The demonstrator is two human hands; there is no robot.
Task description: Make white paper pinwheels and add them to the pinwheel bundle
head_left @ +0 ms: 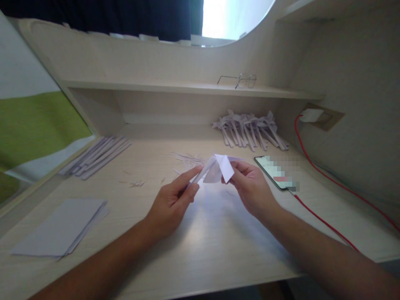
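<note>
A folded white paper piece [218, 168], bent into angled flaps, is held up over the middle of the desk. My left hand [176, 198] pinches its narrow left end between thumb and fingers. On the other side, my right hand [250, 185] grips a flap near its right edge; some of those fingertips are hidden behind the paper. Just beyond the hands lie thin paper strips [187, 159]. A row of folded paper pinwheel-like pieces with long stems [250, 127] rests at the back right.
Rolled or folded paper sticks [100, 156] lie at the left, with a stack of paper sheets [59, 227] nearer me. A phone [275, 173] on a red cable [325, 223] is at the right. Glasses [245, 80] sit on the shelf [156, 86].
</note>
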